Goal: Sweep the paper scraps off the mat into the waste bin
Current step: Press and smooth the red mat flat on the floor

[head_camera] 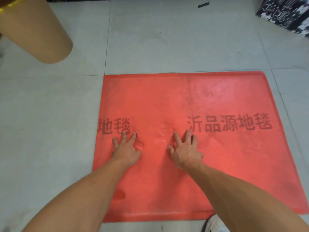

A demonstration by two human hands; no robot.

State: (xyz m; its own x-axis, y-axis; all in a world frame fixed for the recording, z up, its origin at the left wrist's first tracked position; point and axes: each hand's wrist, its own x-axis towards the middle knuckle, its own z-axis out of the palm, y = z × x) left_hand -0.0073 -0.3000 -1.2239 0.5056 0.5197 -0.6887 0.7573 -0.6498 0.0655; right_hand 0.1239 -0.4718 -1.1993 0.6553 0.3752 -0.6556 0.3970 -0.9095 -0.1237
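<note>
A red mat with dark printed characters lies flat on the grey tiled floor. My left hand rests palm down on the mat near its left side, fingers spread and holding nothing. My right hand lies palm down just to the right of it, fingers also spread and empty. I see no paper scraps on the mat. A tan cylindrical bin stands at the upper left, its opening out of view.
A black box with white patterns sits at the upper right. A small dark strip lies on the floor at the back. A white shoe shows below the mat's near edge. Grey tiles surround the mat.
</note>
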